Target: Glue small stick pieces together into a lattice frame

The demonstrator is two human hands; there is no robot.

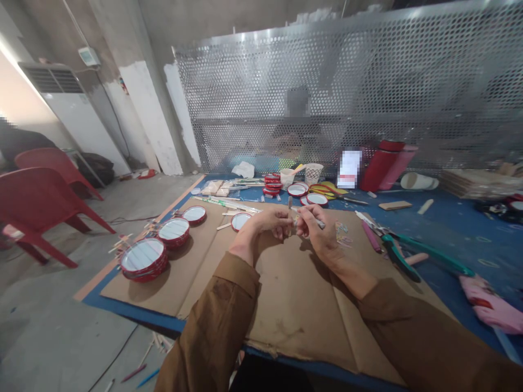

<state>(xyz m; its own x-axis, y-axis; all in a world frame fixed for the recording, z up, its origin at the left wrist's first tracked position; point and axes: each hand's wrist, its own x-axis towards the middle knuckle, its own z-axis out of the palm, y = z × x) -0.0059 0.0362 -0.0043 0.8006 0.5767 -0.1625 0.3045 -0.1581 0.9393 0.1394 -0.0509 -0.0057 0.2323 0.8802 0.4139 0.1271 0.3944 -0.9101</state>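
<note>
My left hand (274, 220) is closed on a small wooden stick (290, 204) that stands upright between its fingers. Close against it, my right hand (318, 224) pinches a slim pen-like tool (320, 223), its front end near the stick. Both hands are above a brown cardboard sheet (294, 294). Just left of my left hand lies a small red-rimmed round piece (240, 221). Colored rubber bands (344, 235) lie right of my right hand. Three red round drum-like pieces, a large (144, 258), a medium (174, 231) and a small (194, 214), stand on the cardboard's left side.
Green-handled pliers (400, 258) and a purple pen (371, 235) lie at the right. Paper cups (313, 172), scissors (327, 190), a phone (349, 169) and a red bottle (381, 166) line the back, before a perforated metal panel (245, 92). Red chairs (36, 209) stand at the left.
</note>
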